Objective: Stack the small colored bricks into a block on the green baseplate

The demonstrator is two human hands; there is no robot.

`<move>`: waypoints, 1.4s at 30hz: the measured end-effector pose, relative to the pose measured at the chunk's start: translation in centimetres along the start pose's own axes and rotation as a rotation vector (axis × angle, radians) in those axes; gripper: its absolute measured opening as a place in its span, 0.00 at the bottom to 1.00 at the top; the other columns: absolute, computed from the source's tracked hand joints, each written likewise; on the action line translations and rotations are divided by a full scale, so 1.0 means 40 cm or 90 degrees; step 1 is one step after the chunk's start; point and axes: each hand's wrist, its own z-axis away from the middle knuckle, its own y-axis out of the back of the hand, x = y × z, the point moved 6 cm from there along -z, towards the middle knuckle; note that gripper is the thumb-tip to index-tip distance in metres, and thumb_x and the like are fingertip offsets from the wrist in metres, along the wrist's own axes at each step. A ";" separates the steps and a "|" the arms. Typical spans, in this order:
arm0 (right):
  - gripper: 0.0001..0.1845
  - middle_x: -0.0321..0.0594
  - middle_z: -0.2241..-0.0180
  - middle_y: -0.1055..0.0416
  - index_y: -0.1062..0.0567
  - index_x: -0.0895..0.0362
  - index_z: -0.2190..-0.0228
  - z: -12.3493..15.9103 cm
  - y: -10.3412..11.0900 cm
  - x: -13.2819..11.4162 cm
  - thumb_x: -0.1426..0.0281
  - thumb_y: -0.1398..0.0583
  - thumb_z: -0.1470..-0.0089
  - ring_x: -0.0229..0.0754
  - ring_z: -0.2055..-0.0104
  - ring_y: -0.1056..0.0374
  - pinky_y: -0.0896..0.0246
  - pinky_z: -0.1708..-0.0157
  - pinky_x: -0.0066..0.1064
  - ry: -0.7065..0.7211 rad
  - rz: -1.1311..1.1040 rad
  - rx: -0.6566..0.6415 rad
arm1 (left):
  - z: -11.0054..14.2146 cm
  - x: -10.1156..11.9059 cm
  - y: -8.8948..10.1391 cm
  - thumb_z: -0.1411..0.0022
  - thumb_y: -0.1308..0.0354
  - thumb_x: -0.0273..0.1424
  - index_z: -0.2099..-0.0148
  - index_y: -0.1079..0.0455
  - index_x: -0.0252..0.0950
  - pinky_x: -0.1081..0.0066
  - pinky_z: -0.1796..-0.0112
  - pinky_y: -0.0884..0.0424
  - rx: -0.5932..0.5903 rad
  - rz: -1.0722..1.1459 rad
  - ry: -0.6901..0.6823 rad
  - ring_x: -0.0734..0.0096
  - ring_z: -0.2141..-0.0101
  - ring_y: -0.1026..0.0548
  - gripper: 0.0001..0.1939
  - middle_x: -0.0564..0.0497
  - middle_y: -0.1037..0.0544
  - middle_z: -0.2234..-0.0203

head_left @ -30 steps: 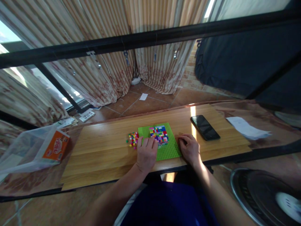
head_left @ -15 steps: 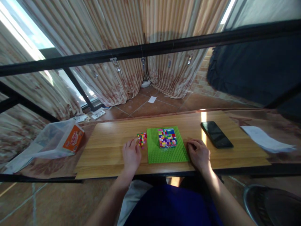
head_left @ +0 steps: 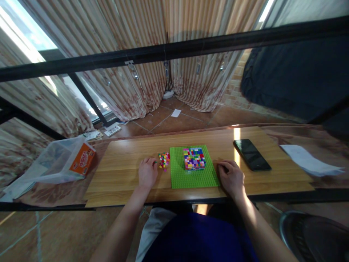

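Left hand: the left hand (head_left: 147, 174) is over the left part of the bench (head_left: 117, 178), just left of the loose bricks, fingers bent toward them; a small green brick (head_left: 155, 162) shows at the fingertips, but I cannot tell whether they grip it.
Right hand: the right hand (head_left: 231, 178) rests by the right edge of the green plate, fingers curled closed in a loose fist; anything inside is hidden.
Green plate: the green plate (head_left: 178, 178) lies flat near the middle of the bench, closer to its near edge than its far edge.
Brick block: the brick block (head_left: 194, 159), many-coloured, stands on the plate's far half.
Loose bricks: the loose bricks (head_left: 164, 160) lie in a small heap beside the plate's left edge.
Phone: the black phone (head_left: 252, 154) lies toward the bench's far right corner.
Past the left end: a clear plastic container (head_left: 58, 156) with an orange packet (head_left: 83, 159).
Past the right end: white papers (head_left: 311, 160).
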 end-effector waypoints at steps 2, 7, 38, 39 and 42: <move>0.15 0.44 0.61 0.25 0.20 0.55 0.68 0.000 0.000 -0.001 0.64 0.46 0.44 0.45 0.59 0.30 0.35 0.61 0.36 -0.002 0.002 -0.003 | 0.007 0.006 0.007 0.40 0.48 0.25 0.63 0.27 0.36 0.65 0.62 0.29 0.001 0.051 0.026 0.65 0.65 0.26 0.08 0.48 0.23 0.67; 0.15 0.45 0.61 0.25 0.20 0.56 0.68 -0.001 0.002 -0.005 0.65 0.46 0.45 0.46 0.59 0.29 0.35 0.61 0.35 -0.014 -0.004 -0.009 | 0.037 0.105 0.013 0.39 0.47 0.25 0.63 0.27 0.37 0.69 0.62 0.28 -0.022 0.223 -0.025 0.69 0.66 0.24 0.07 0.50 0.22 0.68; 0.15 0.45 0.62 0.25 0.20 0.56 0.69 -0.003 0.006 -0.014 0.66 0.46 0.45 0.46 0.60 0.29 0.34 0.60 0.36 -0.016 -0.018 -0.008 | 0.033 0.263 -0.044 0.42 0.40 0.24 0.60 0.27 0.39 0.65 0.60 0.27 0.011 0.240 -0.116 0.68 0.65 0.23 0.08 0.52 0.20 0.68; 0.15 0.45 0.61 0.25 0.20 0.56 0.69 -0.003 0.005 -0.014 0.66 0.46 0.45 0.45 0.60 0.29 0.34 0.60 0.36 -0.016 -0.016 -0.009 | 0.031 0.263 -0.046 0.42 0.40 0.24 0.60 0.27 0.39 0.65 0.60 0.27 0.009 0.235 -0.116 0.68 0.65 0.23 0.08 0.52 0.20 0.68; 0.15 0.45 0.61 0.25 0.20 0.55 0.69 -0.003 0.006 -0.014 0.65 0.46 0.45 0.46 0.60 0.29 0.34 0.61 0.36 -0.018 -0.015 -0.007 | 0.025 0.259 -0.048 0.42 0.39 0.25 0.59 0.27 0.39 0.65 0.60 0.27 0.002 0.231 -0.120 0.68 0.66 0.23 0.08 0.53 0.20 0.70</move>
